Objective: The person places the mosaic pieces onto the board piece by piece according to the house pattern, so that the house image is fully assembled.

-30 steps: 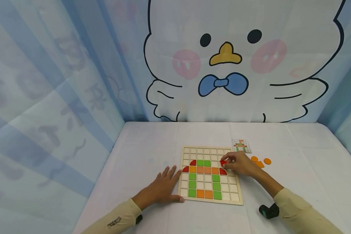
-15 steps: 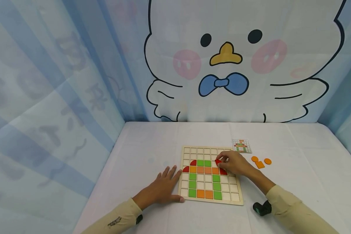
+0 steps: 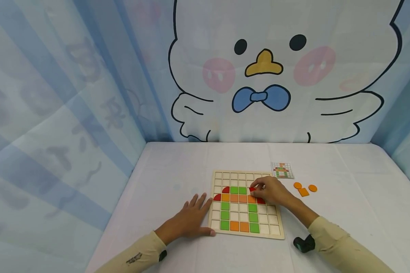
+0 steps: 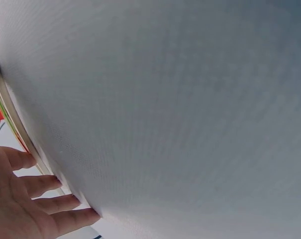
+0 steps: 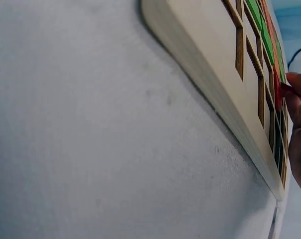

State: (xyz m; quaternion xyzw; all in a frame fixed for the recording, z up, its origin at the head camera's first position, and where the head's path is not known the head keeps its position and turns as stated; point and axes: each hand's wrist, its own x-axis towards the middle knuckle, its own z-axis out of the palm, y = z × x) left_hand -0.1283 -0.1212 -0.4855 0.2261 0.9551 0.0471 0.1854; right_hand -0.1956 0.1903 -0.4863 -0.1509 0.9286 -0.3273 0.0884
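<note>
A square wooden grid board (image 3: 278, 227) lies on the table, several cells filled with green, orange and red pieces. My right hand (image 3: 272, 190) pinches a red piece (image 3: 252, 189) between thumb and fingertips, right at the cell beside the green squares (image 3: 238, 190); in the right wrist view the red piece (image 5: 288, 90) sits tilted over the board. The held piece is mostly hidden by the fingers. My left hand (image 3: 190, 218) lies with fingers spread along the board's left edge, fingertips and thumb touching it. In the left wrist view its fingers (image 4: 43, 185) are straight against the rim.
Behind the board's right corner lies a small pattern card (image 3: 282, 170). Two orange discs and an orange square (image 3: 303, 192) lie to the right of the board. A dark device (image 3: 304, 243) is at the right wrist. A printed curtain (image 3: 259, 125) stands behind the table.
My right hand has moved left with the red piece, from over the cell further right to the cell beside the green squares. The left hand has stayed in place.
</note>
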